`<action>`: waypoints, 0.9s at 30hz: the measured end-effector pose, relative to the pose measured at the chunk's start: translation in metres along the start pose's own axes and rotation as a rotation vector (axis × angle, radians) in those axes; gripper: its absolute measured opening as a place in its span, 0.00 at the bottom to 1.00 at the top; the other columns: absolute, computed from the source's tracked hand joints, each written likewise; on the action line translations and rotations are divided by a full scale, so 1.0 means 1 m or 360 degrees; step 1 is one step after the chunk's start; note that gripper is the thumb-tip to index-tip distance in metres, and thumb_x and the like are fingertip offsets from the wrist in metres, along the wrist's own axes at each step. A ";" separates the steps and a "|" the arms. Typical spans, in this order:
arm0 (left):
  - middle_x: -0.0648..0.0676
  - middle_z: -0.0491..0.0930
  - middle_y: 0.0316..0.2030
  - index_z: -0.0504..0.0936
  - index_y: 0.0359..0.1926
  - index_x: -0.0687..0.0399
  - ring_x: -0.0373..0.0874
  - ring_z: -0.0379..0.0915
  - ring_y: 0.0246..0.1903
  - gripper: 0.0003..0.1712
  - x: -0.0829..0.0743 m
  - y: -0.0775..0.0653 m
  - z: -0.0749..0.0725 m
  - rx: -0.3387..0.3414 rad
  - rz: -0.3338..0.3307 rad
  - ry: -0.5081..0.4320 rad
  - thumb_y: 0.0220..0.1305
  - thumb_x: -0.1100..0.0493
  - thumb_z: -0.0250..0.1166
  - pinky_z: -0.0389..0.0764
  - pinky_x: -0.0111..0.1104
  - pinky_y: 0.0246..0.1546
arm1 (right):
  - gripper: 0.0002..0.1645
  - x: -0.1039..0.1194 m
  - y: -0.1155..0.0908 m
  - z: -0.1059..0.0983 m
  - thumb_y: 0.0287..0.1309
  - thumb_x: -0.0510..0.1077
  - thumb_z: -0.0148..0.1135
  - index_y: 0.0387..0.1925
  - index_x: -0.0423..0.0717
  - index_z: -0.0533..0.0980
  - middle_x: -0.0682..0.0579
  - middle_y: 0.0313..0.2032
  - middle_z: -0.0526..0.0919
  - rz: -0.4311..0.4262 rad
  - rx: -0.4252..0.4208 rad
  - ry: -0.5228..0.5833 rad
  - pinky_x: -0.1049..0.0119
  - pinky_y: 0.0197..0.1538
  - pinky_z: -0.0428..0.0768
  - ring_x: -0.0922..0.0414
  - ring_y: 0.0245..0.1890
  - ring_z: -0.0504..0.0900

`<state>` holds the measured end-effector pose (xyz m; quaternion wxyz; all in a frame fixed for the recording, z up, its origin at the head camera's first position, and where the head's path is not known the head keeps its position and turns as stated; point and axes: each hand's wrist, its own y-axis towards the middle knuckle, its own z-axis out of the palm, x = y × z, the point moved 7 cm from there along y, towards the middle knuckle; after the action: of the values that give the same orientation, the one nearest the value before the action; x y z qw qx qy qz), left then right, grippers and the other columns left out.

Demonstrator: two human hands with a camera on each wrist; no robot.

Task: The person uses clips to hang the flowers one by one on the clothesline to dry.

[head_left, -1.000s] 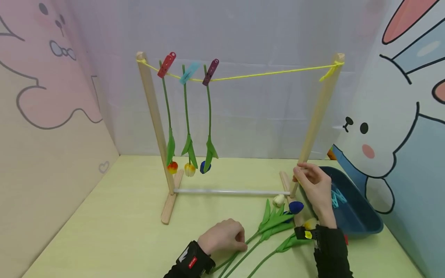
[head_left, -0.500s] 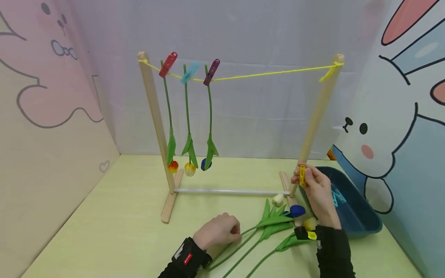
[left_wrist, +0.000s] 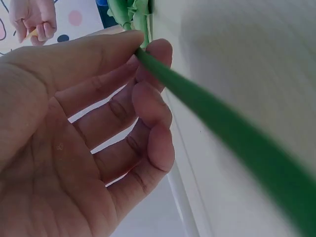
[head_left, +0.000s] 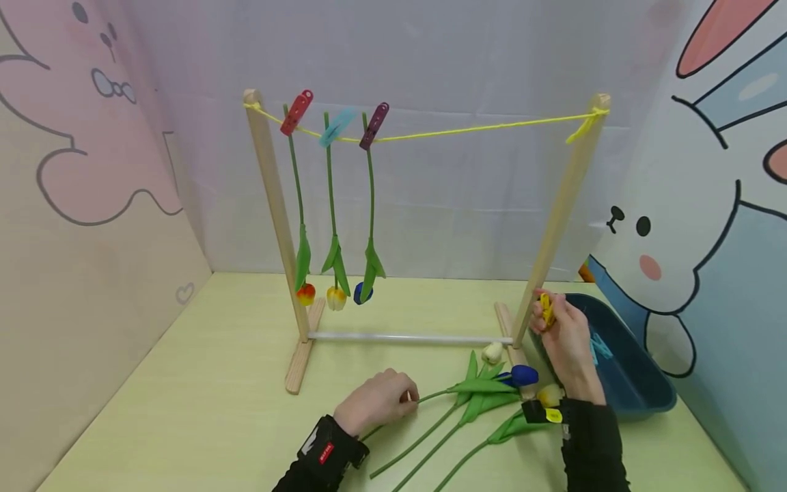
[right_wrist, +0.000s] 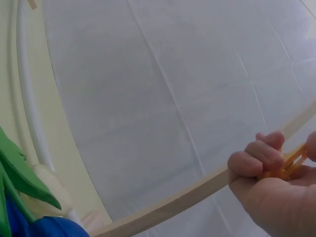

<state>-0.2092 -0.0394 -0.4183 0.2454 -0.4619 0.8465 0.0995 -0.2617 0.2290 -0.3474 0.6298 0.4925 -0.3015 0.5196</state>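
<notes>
**Pinching a thin green artificial tulip stem, gripping a small yellow plastic clothespin**

With the left hand, holding the stem between thumb and fingertip over a pale yellow tabletop, with the other fingers loosely bent. Running from that pinch rightward in the head view, into long green leaves beside deep-blue tulip heads. Unclear, in that overlap, as to the exact head.

With the right hand, holding the clothespin between thumb and curled fingers. Near the lower part of the right-hand pale wooden post, and beside a dark blue plastic tray with light-blue clothespins inside.

Spread on the tabletop alongside the held stem, with three more green-leaved tulips, and with a white tulip head and a pale yellow tulip head in the group.

Strung with thin yellow string from that post to a matching left-hand post, and joined low down by a slim white rod. Loaded, toward the left-hand post, with three artificial tulips hanging head down: orange-red under a red clothespin, yellow-and-white under a light-blue clothespin, blue under a dark purple clothespin.

Backed by a white sheet. Wearing, on the left wrist, a black band.
</notes>
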 end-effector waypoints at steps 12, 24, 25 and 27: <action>0.47 0.84 0.27 0.88 0.29 0.55 0.31 0.66 0.25 0.07 0.007 -0.002 -0.013 -0.0167 0.0057 0.0093 0.63 0.65 0.68 0.71 0.24 0.27 | 0.21 0.007 0.000 0.006 0.79 0.48 0.39 0.50 0.34 0.71 0.53 0.29 0.69 -0.0286 0.0141 0.0114 0.63 0.34 0.58 0.56 0.27 0.62; 0.48 0.83 0.30 0.88 0.30 0.56 0.35 0.72 0.31 0.04 0.018 -0.005 -0.022 -0.0234 -0.0012 0.0072 0.62 0.64 0.70 0.75 0.27 0.33 | 0.17 0.013 -0.002 -0.003 0.76 0.49 0.47 0.43 0.40 0.77 0.53 0.29 0.77 -0.0347 -0.0138 0.0061 0.73 0.34 0.76 0.58 0.29 0.74; 0.48 0.83 0.30 0.88 0.30 0.56 0.35 0.73 0.31 0.03 0.020 -0.006 -0.023 -0.0242 -0.0009 0.0071 0.62 0.63 0.70 0.75 0.27 0.33 | 0.16 0.013 -0.002 -0.004 0.75 0.49 0.48 0.42 0.42 0.77 0.53 0.29 0.77 -0.0341 -0.0183 0.0049 0.73 0.34 0.76 0.58 0.29 0.74; 0.48 0.82 0.30 0.88 0.30 0.56 0.35 0.72 0.31 0.03 0.022 -0.006 -0.026 -0.0264 -0.0007 0.0074 0.62 0.63 0.70 0.74 0.27 0.33 | 0.16 0.013 -0.002 -0.006 0.75 0.50 0.50 0.40 0.42 0.77 0.52 0.28 0.77 -0.0340 -0.0266 0.0040 0.72 0.33 0.75 0.57 0.28 0.74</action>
<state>-0.2225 -0.0694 -0.4071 0.1867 -0.4847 0.8398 0.1579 -0.2567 0.2396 -0.3384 0.7240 0.4612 -0.2816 0.4288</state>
